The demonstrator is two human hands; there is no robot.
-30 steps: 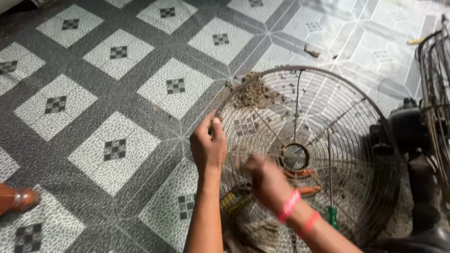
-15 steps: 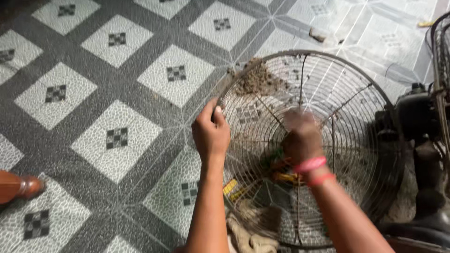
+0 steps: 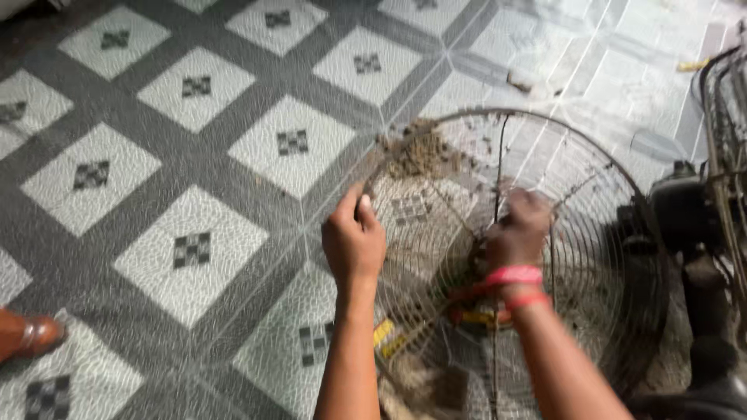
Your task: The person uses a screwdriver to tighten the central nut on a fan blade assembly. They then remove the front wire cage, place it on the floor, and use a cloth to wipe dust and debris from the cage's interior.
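Observation:
A round wire fan guard, grey and coated in dust, is held tilted above the tiled floor. My left hand grips its left rim. My right hand, with pink and red bands on the wrist, is closed around the wires near the guard's centre. A clump of brown dust clings to the upper left wires. Whether the right hand holds a tool besides the wires is hidden.
The fan's dark motor and stand sit at the right edge. Orange and yellow items lie on the floor behind the guard. A brown shoe rests at the far left. Small debris lies on the patterned floor tiles.
My right hand has moved up from the guard's lower middle to the wires near its centre. The left hand has stayed on the rim. The view has shifted slightly.

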